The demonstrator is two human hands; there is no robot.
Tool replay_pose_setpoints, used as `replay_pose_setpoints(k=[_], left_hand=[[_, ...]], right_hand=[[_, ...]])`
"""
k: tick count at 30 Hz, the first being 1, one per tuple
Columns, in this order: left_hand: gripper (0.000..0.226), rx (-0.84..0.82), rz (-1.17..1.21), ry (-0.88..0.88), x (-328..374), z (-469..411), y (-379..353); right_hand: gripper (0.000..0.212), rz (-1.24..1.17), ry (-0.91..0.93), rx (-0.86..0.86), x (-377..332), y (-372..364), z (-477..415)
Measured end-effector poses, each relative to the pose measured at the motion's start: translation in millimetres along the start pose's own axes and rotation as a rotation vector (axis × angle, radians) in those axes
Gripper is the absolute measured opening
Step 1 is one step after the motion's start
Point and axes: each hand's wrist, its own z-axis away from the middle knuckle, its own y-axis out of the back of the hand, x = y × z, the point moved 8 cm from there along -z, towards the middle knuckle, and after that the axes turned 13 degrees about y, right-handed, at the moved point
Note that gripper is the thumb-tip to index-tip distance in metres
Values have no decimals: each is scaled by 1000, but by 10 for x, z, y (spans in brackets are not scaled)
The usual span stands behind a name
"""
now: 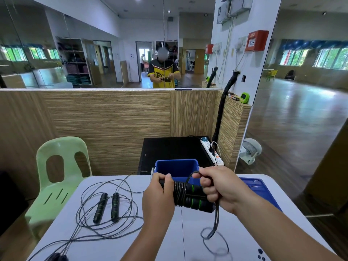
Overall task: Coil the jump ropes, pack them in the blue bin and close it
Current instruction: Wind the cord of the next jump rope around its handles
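Black cord (179, 193) tight round green-ringed handles (195, 203)

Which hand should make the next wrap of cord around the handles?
Right. The right hand pinches the cord beside the handles; the left hand grips them.

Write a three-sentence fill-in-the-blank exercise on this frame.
1. The left hand and right hand hold a jump rope whose cord is wound around its ____.
2. The blue bin stands ____, its lid lying to its right.
3. The second rope lies on the table to the ____ of the hands.
Missing: handles; open; left.
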Motion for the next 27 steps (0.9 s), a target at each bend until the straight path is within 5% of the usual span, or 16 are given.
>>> replay_pose_setpoints(k=[5,21,27], left_hand=[[31,50,81,62,-1,-52,5],[39,9,235,176,-71,-11,-89],[39,-68,299,291,-160,-20,-146]], right_hand=[[18,-5,48,-59,152,-316,308],[35,183,275,-26,714,-240,450],[33,283,223,-164,1036,-126,329]])
